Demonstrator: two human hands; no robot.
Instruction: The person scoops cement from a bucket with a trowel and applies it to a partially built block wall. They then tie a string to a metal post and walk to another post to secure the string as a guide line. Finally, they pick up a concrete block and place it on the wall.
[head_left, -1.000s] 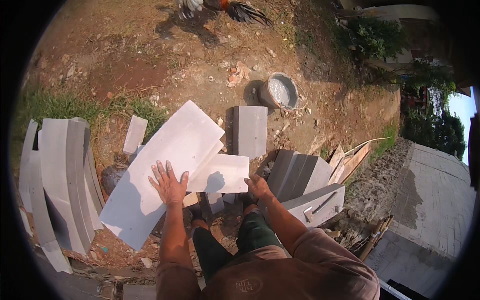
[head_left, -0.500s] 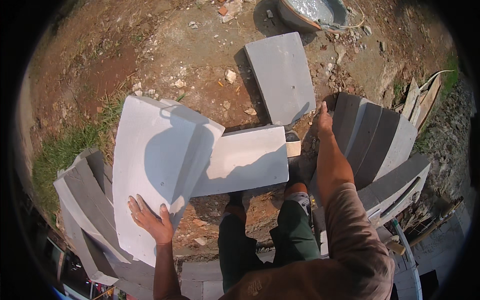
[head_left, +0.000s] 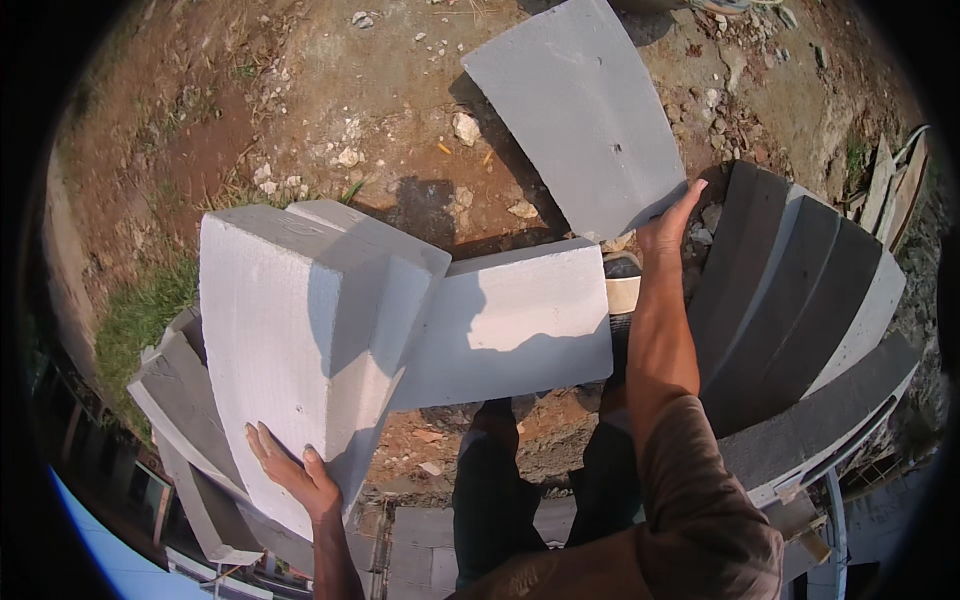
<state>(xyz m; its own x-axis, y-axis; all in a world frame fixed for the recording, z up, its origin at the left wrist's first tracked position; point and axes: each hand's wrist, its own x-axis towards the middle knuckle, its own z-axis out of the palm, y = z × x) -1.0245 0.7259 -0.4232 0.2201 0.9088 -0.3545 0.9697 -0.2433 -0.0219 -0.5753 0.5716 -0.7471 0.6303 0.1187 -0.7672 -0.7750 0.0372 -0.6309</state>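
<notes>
White block (head_left: 300, 350): big, tilted, lower end held, leaning on stacked blocks.
Grey block (head_left: 585, 110): flat on dirt, probably touched at its corner.

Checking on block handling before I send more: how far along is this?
Done: one white block lies flat in front of the legs. In hand: the left hand grips the near end of the big white block, and the right hand touches the grey block on the dirt. Left: the grey blocks stacked at right.
</notes>
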